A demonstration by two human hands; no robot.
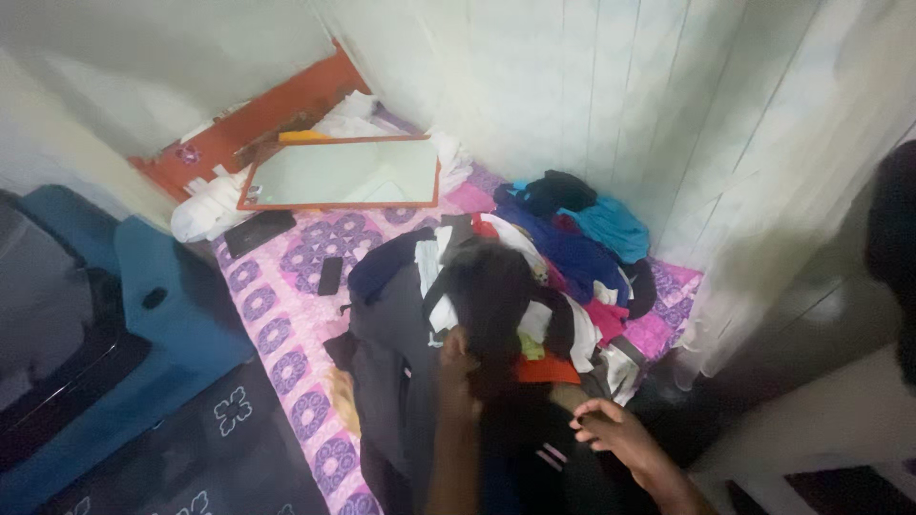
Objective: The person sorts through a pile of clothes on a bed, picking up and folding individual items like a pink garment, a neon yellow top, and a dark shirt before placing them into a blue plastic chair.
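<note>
Head view. The left hand (458, 367) is closed around a dark garment (491, 296), gripping it at the bunched lower part, so that the cloth stands up above the fist. The right hand (611, 431) is lower and to the right, fingers curled loosely; whether it pinches the lower edge of the same dark cloth cannot be told. The garment is held over a pile of clothes (572, 257) lying on a pink patterned mattress (277, 315) on the floor.

Handling, as judged: the garment is soft, light and limp. It will sag and fold wherever it is not supported. Take hold at a hem, seam or collar with both hands set apart to keep it spread.

A framed mirror (343, 174) leans at the head of the mattress; a dark phone (330, 275) lies flat near it. A blue plastic object (162, 315) stands at left.

Hard to make out: the frame is blurred, the garment's type is unclear, and its lower part merges with the dark area at bottom edge.
</note>
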